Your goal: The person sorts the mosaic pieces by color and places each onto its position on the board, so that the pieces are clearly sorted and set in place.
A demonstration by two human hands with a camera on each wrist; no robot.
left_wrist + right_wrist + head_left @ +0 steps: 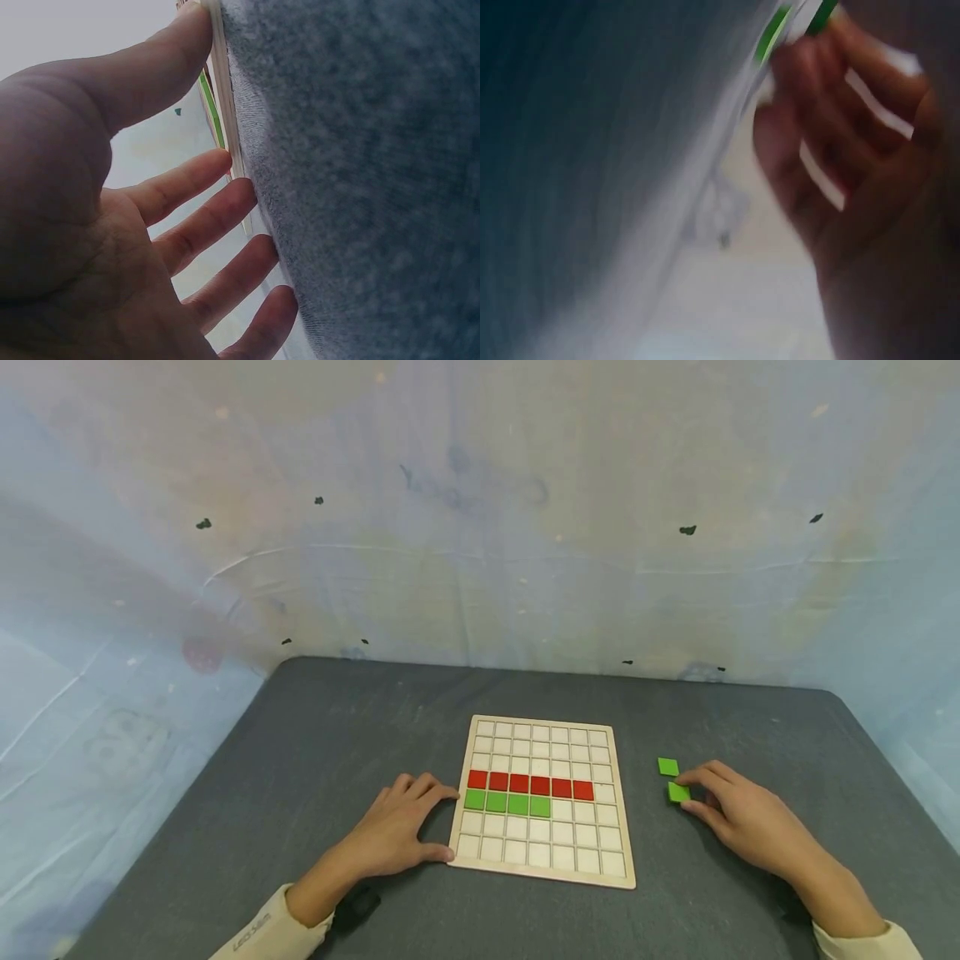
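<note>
A square wooden grid board (539, 855) lies on the dark table. Across its middle run a row of red square tiles (519, 784) and, just below, a shorter row of green tiles (517, 803). My left hand (393, 831) rests at the board's left side, thumb and forefinger touching its edge, the other fingers spread. To the right of the board, my right hand (750, 818) pinches a green tile (677, 792) between thumb and fingers, close over the table. Another green tile (667, 767) lies just beyond it. The right wrist view is blurred, with both green tiles at the fingertips.
The dark grey table (360, 718) has rounded far corners. Behind it and along the sides hangs a pale patterned sheet (480, 527) with small dark spots. A small black object (358, 906) sits under the left wrist.
</note>
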